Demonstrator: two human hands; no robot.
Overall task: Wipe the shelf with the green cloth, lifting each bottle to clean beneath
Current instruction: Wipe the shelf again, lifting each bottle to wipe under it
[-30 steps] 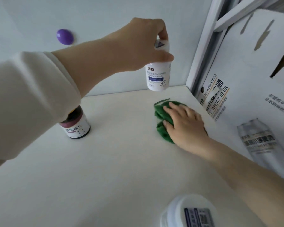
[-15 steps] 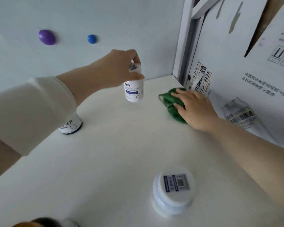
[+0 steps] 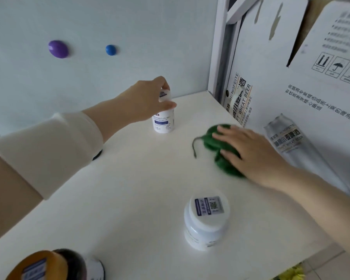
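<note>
Green cloth (image 3: pixel 220 152) pressed under flat-fingered right hand (image 3: pixel 255 154); left hand (image 3: pixel 146 102) pinches small bottle (image 3: pixel 163 123) by its cap; white-lidded jar (image 3: pixel 206 221) and amber-capped bottle (image 3: pixel 40 265) judged not yet lifted.

The white shelf (image 3: pixel 129 188) bears a green cloth (image 3: pixel 211 138) by its right side, a white jar (image 3: pixel 206 225) near the front and a brown-capped bottle (image 3: pixel 47 265) at the front left. A small white bottle (image 3: pixel 163 123) is upright at the back.
</note>
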